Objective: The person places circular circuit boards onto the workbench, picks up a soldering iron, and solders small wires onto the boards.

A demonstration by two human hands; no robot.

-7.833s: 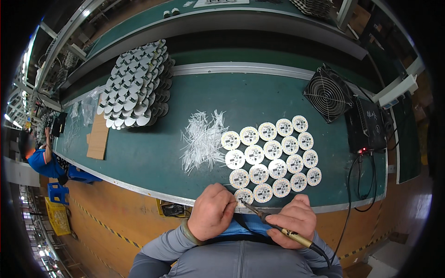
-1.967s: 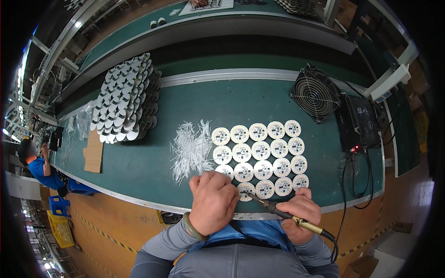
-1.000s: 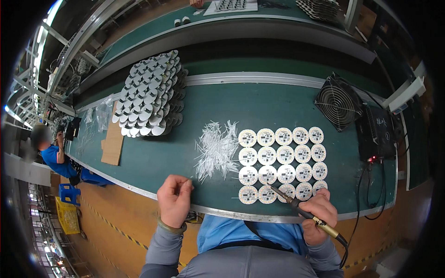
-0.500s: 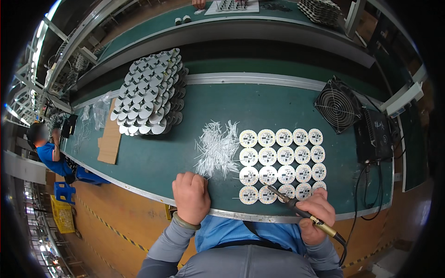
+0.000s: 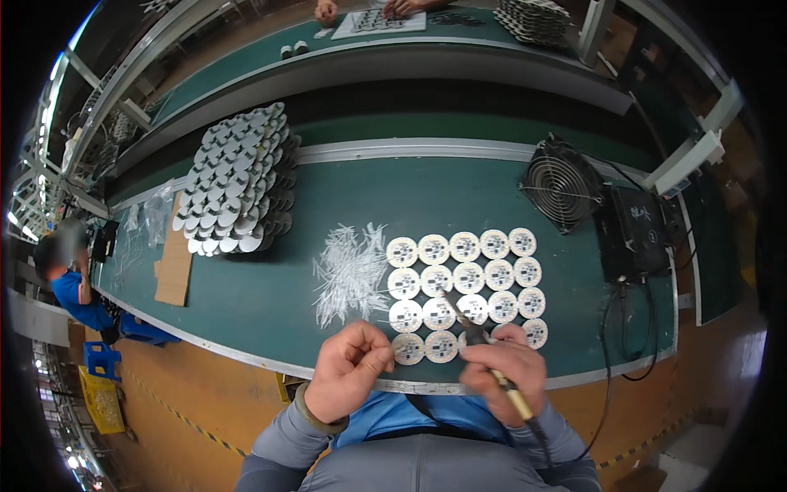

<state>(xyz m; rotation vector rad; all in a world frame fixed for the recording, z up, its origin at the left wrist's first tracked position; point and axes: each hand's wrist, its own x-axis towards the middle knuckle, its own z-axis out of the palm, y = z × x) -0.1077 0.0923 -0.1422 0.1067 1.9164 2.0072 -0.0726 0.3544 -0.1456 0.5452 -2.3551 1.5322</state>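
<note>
My right hand (image 5: 510,371) grips a soldering iron (image 5: 473,330) with a dark handle and a brass-coloured rear section. Its tip points up and left over the round white circuit boards (image 5: 440,346), which lie in joined rows on the green bench. By the lower left corner of the boards is my left hand (image 5: 351,369), its fingers curled and thumb pressed to them. Whatever it pinches, if anything, is too small to make out. Just left of the boards lies a loose heap of thin white wires (image 5: 348,275).
A tall stack of round-plate panels (image 5: 236,180) stands back left, beside cardboard (image 5: 174,266) and plastic bags (image 5: 156,211). At right are a black fan (image 5: 563,187) and black box (image 5: 635,234) with hanging cables. Another person (image 5: 78,287) sits far left; a co-worker's hands (image 5: 402,8) work across.
My left hand has moved right, to the boards' corner, and its grip has turned. The soldering iron has moved up over the inner boards and stands steeper. The whole view has shifted slightly.
</note>
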